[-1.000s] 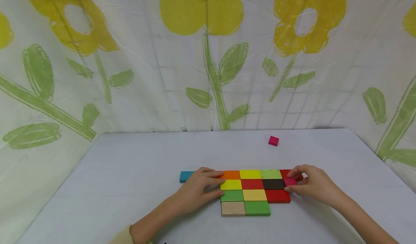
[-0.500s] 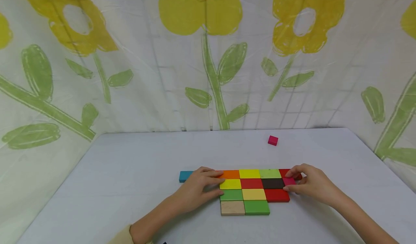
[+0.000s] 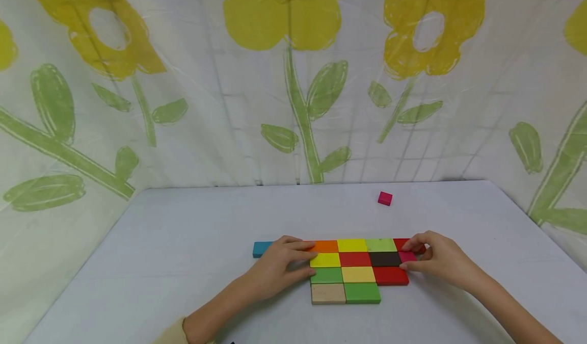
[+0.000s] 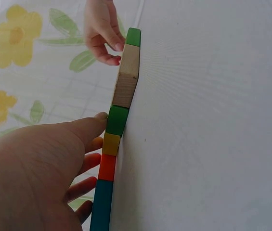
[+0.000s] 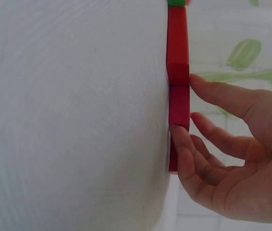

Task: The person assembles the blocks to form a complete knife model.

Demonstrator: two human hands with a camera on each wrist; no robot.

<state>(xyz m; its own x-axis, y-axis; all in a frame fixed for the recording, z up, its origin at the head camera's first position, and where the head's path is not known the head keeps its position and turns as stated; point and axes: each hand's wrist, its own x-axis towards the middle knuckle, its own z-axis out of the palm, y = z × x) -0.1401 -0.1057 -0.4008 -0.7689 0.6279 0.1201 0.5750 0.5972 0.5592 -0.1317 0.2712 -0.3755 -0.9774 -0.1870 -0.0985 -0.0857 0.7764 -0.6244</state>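
Note:
Flat coloured wooden blocks lie side by side in a stepped layout in the head view, among them a dark brown block (image 3: 385,259) and a red block (image 3: 391,276). My right hand (image 3: 442,257) has its thumb and fingers around a small pink block (image 3: 407,257) at the dark block's right end. In the right wrist view, this pink block (image 5: 179,106) sits flush against the red one. My left hand (image 3: 275,267) rests its fingertips along the layout's left edge, touching the orange (image 3: 323,246), yellow (image 3: 324,260) and green (image 3: 326,275) blocks.
Another small pink block (image 3: 385,198) lies alone near the table's back edge. A blue block (image 3: 261,249) extends the back row to the left, partly hidden by my left hand. Behind the white table (image 3: 183,221) hangs a flower-printed curtain (image 3: 202,130).
The small pink block has settled slightly, now looking level with the dark block beside it. Both hands stay in nearly the same place.

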